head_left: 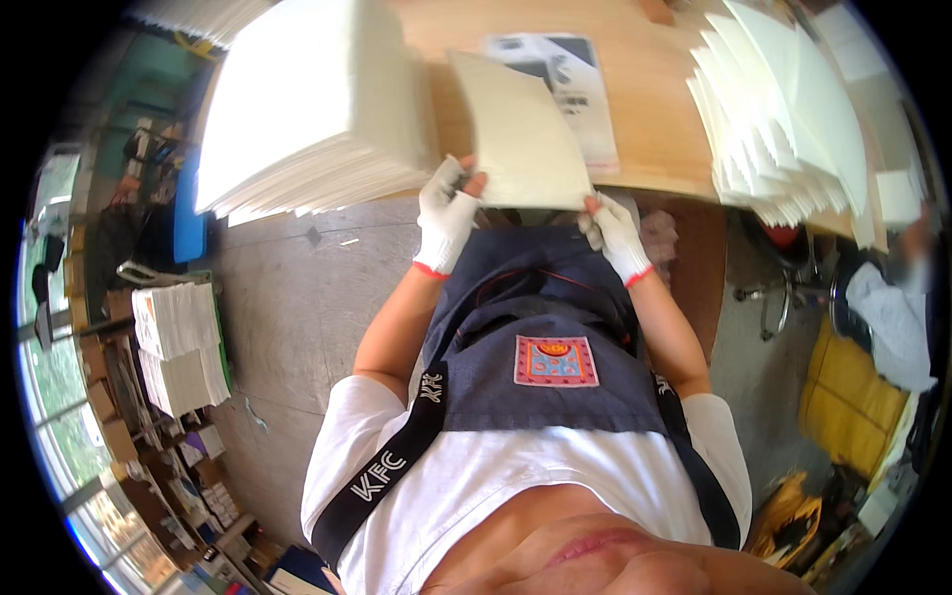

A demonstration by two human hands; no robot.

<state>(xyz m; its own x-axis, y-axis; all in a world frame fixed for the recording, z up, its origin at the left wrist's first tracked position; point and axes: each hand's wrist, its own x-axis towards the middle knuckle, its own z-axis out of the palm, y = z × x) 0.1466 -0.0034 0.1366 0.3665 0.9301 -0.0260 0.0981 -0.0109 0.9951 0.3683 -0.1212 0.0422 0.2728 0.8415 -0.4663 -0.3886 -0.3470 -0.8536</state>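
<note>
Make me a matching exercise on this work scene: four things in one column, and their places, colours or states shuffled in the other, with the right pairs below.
Things
1. cream sheet
2. tall white stack
3. fanned sheets
4. apron

Places, colours, states
A. dark blue, with a colourful patch
B. at the right side of the table, spread in overlapping layers
C. held at its near end by the left hand and the right hand
D. on the table, left of the held sheet

Right pairs: 1-C, 2-D, 3-B, 4-A
</note>
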